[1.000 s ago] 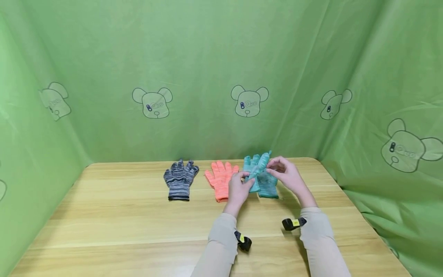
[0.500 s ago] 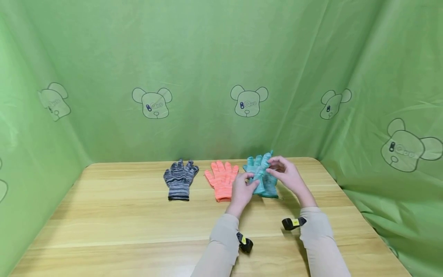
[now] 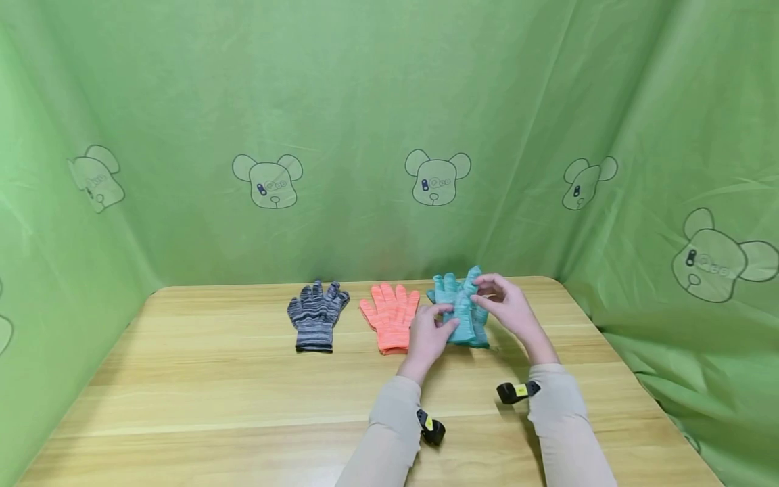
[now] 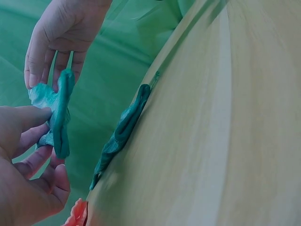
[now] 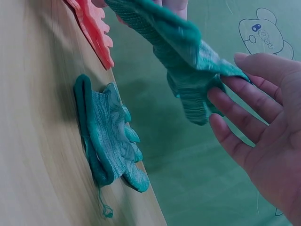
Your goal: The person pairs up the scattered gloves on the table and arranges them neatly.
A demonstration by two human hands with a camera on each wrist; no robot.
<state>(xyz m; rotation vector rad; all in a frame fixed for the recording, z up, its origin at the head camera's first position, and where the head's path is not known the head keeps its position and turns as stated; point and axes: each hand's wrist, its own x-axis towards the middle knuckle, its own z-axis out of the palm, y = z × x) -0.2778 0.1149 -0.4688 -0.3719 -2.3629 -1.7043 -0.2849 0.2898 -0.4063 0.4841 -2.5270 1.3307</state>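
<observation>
A teal knitted glove [image 3: 464,314] is held up off the table, fingers pointing away. My left hand [image 3: 428,336] pinches its left side near the cuff between thumb and fingers, as the left wrist view shows with the glove [image 4: 61,117] seen edge-on. At its other side my right hand [image 3: 512,310] pinches an edge; in the right wrist view the glove's thin tip [image 5: 235,71] lies between thumb and fingers. Below it, a second teal glove [image 5: 110,136] lies on the table with a loose thread at its cuff, mostly covered in the head view.
Left of my hands an orange glove [image 3: 391,318] lies flat on the wooden table [image 3: 243,406]. Farther left is a grey-black striped glove [image 3: 316,316]. Green curtains [image 3: 353,230] with bear-head prints enclose the table's back and sides.
The held teal glove has swung round and shifted slightly right, now more over the lying one, its face more toward the camera. My left hand moved a little right; the right hand barely moved.
</observation>
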